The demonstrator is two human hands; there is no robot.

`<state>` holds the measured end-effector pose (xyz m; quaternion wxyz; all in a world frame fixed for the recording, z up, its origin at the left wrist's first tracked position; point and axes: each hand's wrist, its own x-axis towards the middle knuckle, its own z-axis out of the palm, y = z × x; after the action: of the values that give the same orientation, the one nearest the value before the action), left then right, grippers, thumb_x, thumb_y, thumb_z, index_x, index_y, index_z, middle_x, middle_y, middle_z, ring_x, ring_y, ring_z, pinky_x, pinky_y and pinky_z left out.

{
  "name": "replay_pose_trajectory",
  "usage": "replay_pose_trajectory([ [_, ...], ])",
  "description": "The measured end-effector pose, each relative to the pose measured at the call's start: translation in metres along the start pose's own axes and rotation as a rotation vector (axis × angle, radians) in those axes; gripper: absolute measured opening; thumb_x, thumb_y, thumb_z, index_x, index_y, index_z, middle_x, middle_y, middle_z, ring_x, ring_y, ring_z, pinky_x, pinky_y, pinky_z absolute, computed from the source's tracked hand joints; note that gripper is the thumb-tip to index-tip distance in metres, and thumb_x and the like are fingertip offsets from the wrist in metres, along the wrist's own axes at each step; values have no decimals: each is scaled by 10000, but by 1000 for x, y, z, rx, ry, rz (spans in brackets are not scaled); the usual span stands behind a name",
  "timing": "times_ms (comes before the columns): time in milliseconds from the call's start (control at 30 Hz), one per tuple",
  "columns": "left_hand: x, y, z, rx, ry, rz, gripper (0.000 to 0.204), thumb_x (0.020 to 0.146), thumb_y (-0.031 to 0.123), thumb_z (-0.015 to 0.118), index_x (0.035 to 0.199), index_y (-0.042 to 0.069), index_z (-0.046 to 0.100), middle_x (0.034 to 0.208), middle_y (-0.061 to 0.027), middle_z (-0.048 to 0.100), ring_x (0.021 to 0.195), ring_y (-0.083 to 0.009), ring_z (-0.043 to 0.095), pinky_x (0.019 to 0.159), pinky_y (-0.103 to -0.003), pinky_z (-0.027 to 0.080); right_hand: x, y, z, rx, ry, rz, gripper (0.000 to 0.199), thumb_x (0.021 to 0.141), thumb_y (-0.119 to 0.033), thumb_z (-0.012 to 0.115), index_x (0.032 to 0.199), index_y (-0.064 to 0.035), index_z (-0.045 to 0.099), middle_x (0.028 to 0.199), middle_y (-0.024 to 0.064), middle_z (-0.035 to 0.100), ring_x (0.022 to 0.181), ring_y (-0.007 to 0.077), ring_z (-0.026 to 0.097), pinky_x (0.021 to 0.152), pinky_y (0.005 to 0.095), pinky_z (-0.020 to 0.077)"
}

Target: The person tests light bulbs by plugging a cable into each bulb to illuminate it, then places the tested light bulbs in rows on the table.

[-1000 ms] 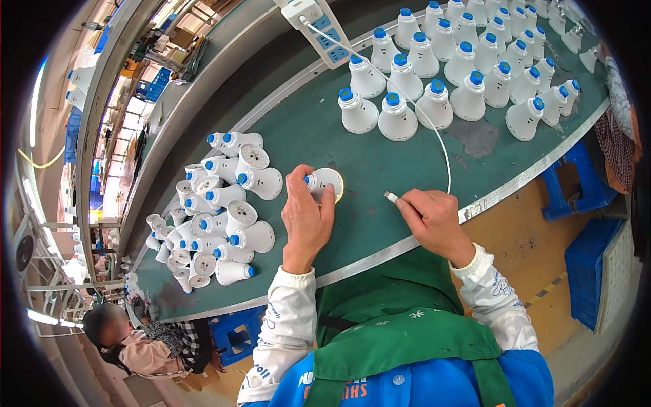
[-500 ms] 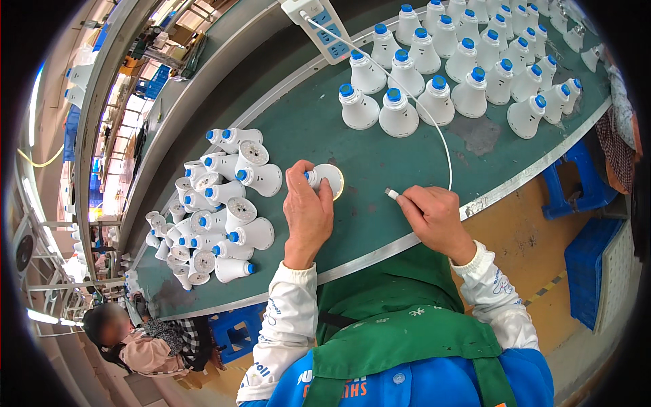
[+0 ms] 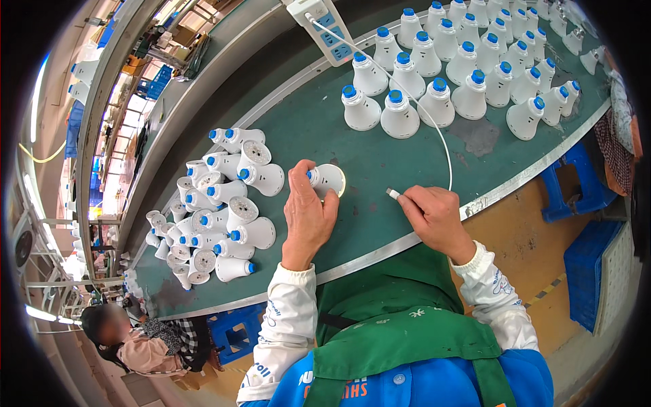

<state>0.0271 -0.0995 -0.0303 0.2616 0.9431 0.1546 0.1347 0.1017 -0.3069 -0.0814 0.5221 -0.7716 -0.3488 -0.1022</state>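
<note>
My left hand (image 3: pixel 308 218) is closed around a white cone-shaped bulb housing (image 3: pixel 330 179) with a blue cap, lying on its side above the green bench top. A pale yellow glow shows along its wide rim. Between thumb and fingers of my right hand (image 3: pixel 434 216) is the plug end of a white USB cable (image 3: pixel 395 195). Its metal tip points left toward the bulb, apart from it. From there the cord loops up over the bench to a white and blue power strip (image 3: pixel 325 34).
At left lies a heap of similar white bulbs (image 3: pixel 255 234), many on their sides. Rows of upright bulbs (image 3: pixel 400 122) fill the far right. Blue stools (image 3: pixel 576 183) and a blue crate (image 3: pixel 584 271) stand beyond the bench edge. Another person (image 3: pixel 149 349) sits at lower left.
The bulb in my left hand has turned slightly, and its fingers and thumb have shifted on it. My right hand with the cable plug has barely moved.
</note>
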Motion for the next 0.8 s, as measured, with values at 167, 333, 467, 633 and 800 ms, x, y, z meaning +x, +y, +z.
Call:
replay_pose_trajectory([
  [167, -2, -5, 0, -531, 96, -85, 440, 852, 46, 623, 1217, 37, 377, 1081, -122, 543, 928, -228, 602, 775, -324, 501, 3, -6, -3, 32, -3, 56, 184, 821, -86, 682, 700, -57, 546, 540, 90, 517, 466, 280, 502, 447, 369, 364],
  [333, -9, 1, -1, -1326, 75, -388, 255, 959, 166, 577, 1156, 60, 457, 985, -61, 604, 764, -156, 624, 628, -284, 538, 17, -16, -9, 766, -150, 533, 397, 782, -139, 781, 1058, -1, 531, 720, -54, 418, 651, 53, 349, 565, 216, 303],
  [467, -15, 33, 22, -1547, -20, -543, 303, 915, 153, 644, 1037, 93, 373, 925, -71, 581, 720, -158, 598, 539, -277, 488, 32, -32, 10, 1032, -142, 602, 554, 802, -155, 761, 1222, -2, 434, 1049, 63, 550, 966, 120, 551, 847, 269, 467],
  [633, -31, 53, 18, -1658, -172, -566, 315, 1001, 374, 438, 1044, 64, 463, 946, -112, 585, 753, -194, 610, 613, -327, 536, 52, -38, 4, 1035, -242, 729, 454, 884, -334, 624, 1198, -22, 523, 990, 35, 591, 883, 90, 549, 728, 254, 459],
  [800, -35, 26, 0, -1972, -482, -656, 617, 997, 573, 252, 1144, 46, 538, 918, -96, 623, 744, -198, 604, 652, -352, 518, 72, -41, 24, 883, -607, 559, 412, 872, -322, 636, 1148, -26, 559, 988, 36, 607, 849, 92, 549, 692, 250, 454],
])
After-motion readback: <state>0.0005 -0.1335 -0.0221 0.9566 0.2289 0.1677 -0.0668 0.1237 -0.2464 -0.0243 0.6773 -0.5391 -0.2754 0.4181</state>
